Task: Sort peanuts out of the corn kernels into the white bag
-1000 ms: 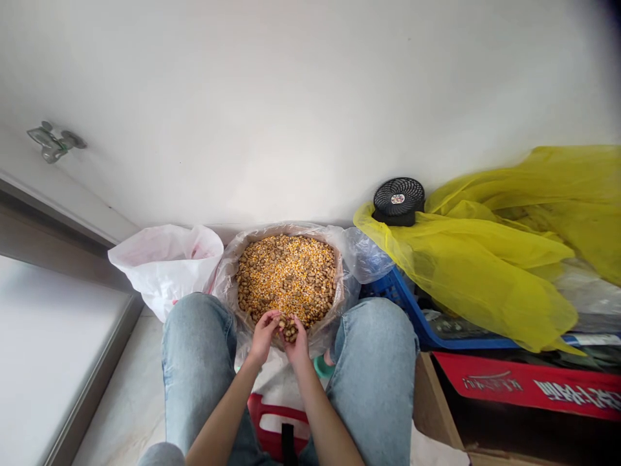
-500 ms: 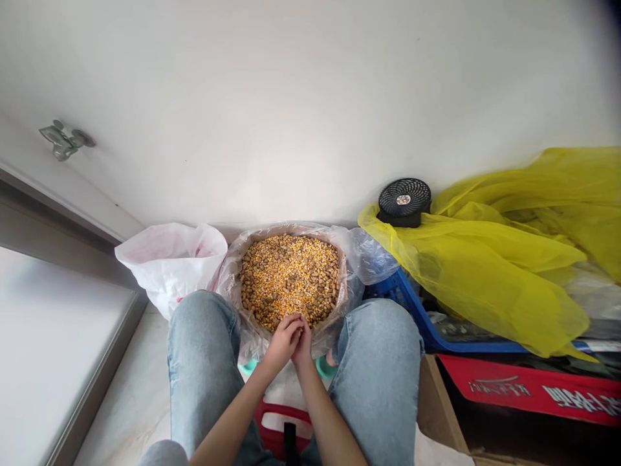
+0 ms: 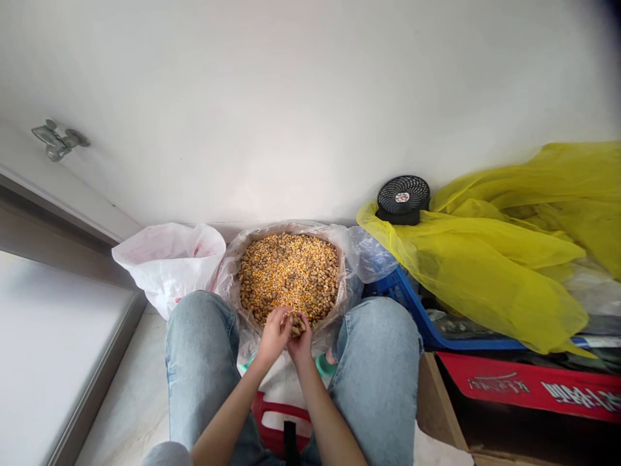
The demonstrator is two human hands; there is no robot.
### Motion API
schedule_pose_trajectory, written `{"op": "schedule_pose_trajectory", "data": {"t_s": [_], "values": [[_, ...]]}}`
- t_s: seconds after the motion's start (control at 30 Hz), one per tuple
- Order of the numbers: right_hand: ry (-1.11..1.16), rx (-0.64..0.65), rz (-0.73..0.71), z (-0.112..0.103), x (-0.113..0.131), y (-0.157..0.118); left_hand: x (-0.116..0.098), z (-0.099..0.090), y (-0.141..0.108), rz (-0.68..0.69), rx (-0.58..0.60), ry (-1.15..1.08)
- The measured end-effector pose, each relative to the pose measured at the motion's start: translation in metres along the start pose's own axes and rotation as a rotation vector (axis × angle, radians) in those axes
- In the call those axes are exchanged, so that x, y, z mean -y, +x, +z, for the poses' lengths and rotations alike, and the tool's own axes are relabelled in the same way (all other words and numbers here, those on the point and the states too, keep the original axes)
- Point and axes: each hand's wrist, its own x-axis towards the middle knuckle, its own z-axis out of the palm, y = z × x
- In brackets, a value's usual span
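A plastic-lined container [image 3: 343, 285] between my knees is filled with yellow corn kernels and brown peanuts in their shells [image 3: 291, 272]. Over its near edge, my right hand [image 3: 299, 343] is cupped around a small heap of peanuts [image 3: 297, 326]. My left hand [image 3: 275, 331] is beside it, its fingers bent against the left side of the same heap. Whether the left fingertips pinch anything is too small to tell.
On the left stands a white bag [image 3: 169, 262]. To the right, a black fan [image 3: 403, 197] and yellow mesh [image 3: 485, 265] lie over a blue basket [image 3: 436, 340], behind a red-flapped box [image 3: 528, 385]. A white wall [image 3: 272, 110] rises behind.
My hands have moved slightly apart, the left one shifting left. The peanuts in my right hand, mostly covered before, now show.
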Motion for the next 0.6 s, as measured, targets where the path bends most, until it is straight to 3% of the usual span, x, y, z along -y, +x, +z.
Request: {"op": "schedule_pose_trajectory", "data": {"t_s": [0.1, 0.2, 0.33, 0.6], "values": [[0.101, -0.008, 0.101, 0.005, 0.004, -0.007, 0.032, -0.011, 0.031, -0.201, -0.203, -0.048], [0.157, 0.029, 0.167, 0.008, 0.007, -0.013, 0.069, -0.021, 0.062, -0.482, -0.310, 0.072], [0.174, 0.035, 0.140, 0.007, 0.007, -0.015, 0.105, -0.028, 0.083, -0.692, -0.229, 0.382], [0.234, -0.031, 0.165, 0.006, 0.007, -0.015, 0.127, -0.022, 0.094, -0.774, -0.204, 0.513]]}}
